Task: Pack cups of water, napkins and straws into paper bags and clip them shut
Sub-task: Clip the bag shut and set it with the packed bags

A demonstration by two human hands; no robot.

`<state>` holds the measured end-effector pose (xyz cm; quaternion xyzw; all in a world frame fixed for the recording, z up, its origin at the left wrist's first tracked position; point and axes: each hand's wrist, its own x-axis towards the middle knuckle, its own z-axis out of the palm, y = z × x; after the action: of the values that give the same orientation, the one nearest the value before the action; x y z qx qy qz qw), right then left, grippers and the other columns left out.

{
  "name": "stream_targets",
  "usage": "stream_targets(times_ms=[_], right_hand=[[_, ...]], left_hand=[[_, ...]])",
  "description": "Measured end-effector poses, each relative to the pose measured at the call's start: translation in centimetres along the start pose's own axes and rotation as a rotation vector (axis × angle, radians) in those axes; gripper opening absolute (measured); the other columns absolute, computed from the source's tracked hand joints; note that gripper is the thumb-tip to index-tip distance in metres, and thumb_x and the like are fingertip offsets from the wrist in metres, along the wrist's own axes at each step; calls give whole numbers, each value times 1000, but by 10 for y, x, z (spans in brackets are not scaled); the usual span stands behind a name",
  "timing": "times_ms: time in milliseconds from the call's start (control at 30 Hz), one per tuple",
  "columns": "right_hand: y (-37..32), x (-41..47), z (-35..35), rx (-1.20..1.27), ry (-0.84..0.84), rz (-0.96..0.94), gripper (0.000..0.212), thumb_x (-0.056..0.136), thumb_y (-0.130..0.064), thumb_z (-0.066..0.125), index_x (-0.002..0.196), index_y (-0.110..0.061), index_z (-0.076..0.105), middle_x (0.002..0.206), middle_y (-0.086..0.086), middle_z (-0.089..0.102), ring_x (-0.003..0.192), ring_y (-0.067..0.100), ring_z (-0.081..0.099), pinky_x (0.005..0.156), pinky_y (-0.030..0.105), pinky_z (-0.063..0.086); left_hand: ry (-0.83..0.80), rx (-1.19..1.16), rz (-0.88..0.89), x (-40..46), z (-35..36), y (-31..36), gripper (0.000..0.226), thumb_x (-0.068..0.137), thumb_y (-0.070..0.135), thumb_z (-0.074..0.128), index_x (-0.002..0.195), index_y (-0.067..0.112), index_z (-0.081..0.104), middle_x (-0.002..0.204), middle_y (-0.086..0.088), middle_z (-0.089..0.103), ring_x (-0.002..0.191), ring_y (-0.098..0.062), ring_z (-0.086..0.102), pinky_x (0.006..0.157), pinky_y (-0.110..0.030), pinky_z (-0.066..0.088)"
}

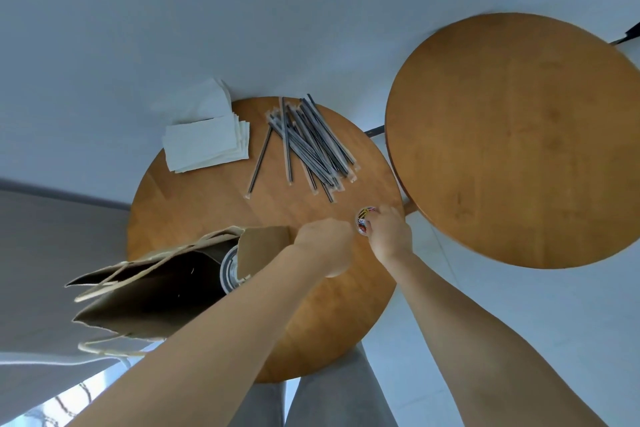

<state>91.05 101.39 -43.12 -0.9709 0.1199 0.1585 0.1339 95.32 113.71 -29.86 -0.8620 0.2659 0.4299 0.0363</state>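
**Reaching for a clip while the bag stands open**

At far left, a brown paper bag (145, 295) lies tipped on a small round wooden table (207, 204), its mouth open and its rope handles splayed. A lidded cup (230, 269) shows inside.

Behind it, a stack of white napkins (207, 142) sits at the table's far edge. Beside them lies a loose pile of wrapped straws (308, 142).

Nearer the middle, the left hand (325, 246) is curled into a loose fist just beside the bag's mouth; whether it holds anything cannot be told.

To its right, the right hand (388, 236) dips its fingertips into a small round tub of coloured clips (363, 220). Whether a clip is pinched is hidden.

Further right stands a larger round table (512, 142).

This looks like the clipping step. Next, the bag's mouth needs folding flat so a clip can be slid on.
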Motion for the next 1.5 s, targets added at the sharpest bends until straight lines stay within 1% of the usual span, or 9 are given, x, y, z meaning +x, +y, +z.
stream_targets(times_ms=[300, 433, 533, 967, 1133, 1233, 1300, 1400, 1500], right_hand=[[-49, -53, -66, 803, 262, 42, 16, 93, -11, 55, 102, -5, 67, 84, 4, 68, 77, 15, 63, 69, 25, 50], [-92, -93, -115, 994, 292, -24, 19, 95, -12, 53, 110, -12, 64, 85, -9, 66, 77, 1, 65, 70, 14, 50], [-127, -127, -138, 1076, 266, -110, 22, 96, -13, 49, 115, -19, 58, 103, 1, 65, 90, 15, 66, 82, 29, 54], [-233, -197, -128, 857, 253, -195, 30, 92, -18, 56, 88, -48, 52, 87, -19, 64, 84, -1, 62, 73, 14, 51], [-250, -212, -125, 821, 406, -290, 14, 89, -11, 57, 85, -24, 60, 80, -9, 66, 80, 4, 62, 70, 16, 51], [-249, -218, -127, 724, 772, -298, 15, 90, -15, 52, 91, -5, 63, 88, 1, 63, 85, 7, 59, 71, 12, 49], [-246, -221, -123, 685, 783, -347, 14, 90, -13, 50, 87, -5, 61, 85, 0, 60, 81, 5, 55, 67, 12, 47], [-245, -226, -101, 594, 573, -460, 13, 89, -10, 52, 80, -8, 61, 75, -1, 58, 67, 5, 50, 58, 15, 42], [-243, -217, -77, 438, 355, -439, 10, 86, -2, 58, 80, -5, 66, 76, 4, 63, 69, 13, 56, 60, 24, 46]], left_hand=[[157, -74, 106, -51, -24, -12, 32, 96, 9, 37, 64, 14, 38, 64, -1, 41, 59, -19, 43, 49, -27, 34], [350, -221, 283, -109, -30, -30, 19, 96, 12, 44, 97, 12, 63, 93, -4, 64, 85, -21, 61, 77, -36, 52], [586, -467, 515, -162, -21, -59, 16, 92, 12, 56, 101, 15, 69, 95, 2, 69, 84, -7, 62, 78, -23, 53], [770, -558, 520, -222, 40, -166, 16, 88, 20, 63, 100, 13, 71, 88, 11, 64, 83, -5, 63, 73, -19, 53], [1087, -448, 375, -223, 63, -198, 69, 62, 65, 64, 114, 20, 56, 105, 10, 54, 95, -2, 45, 80, -12, 39], [872, -407, 85, -204, 72, -212, 116, 52, 71, 71, 144, 29, 14, 143, 8, 26, 130, -12, 21, 110, -36, 20], [721, -288, 26, -188, 72, -215, 129, 55, 66, 76, 148, 31, -6, 156, 6, 9, 144, -16, 2, 113, -41, -4], [672, -279, 111, -171, 65, -212, 117, 63, 55, 77, 150, 27, 4, 150, 3, 34, 144, -17, 18, 113, -45, -9], [642, -191, 153, -161, 56, -207, 68, 76, 48, 69, 135, 27, 43, 114, 8, 61, 119, -18, 48, 111, -43, 20]])
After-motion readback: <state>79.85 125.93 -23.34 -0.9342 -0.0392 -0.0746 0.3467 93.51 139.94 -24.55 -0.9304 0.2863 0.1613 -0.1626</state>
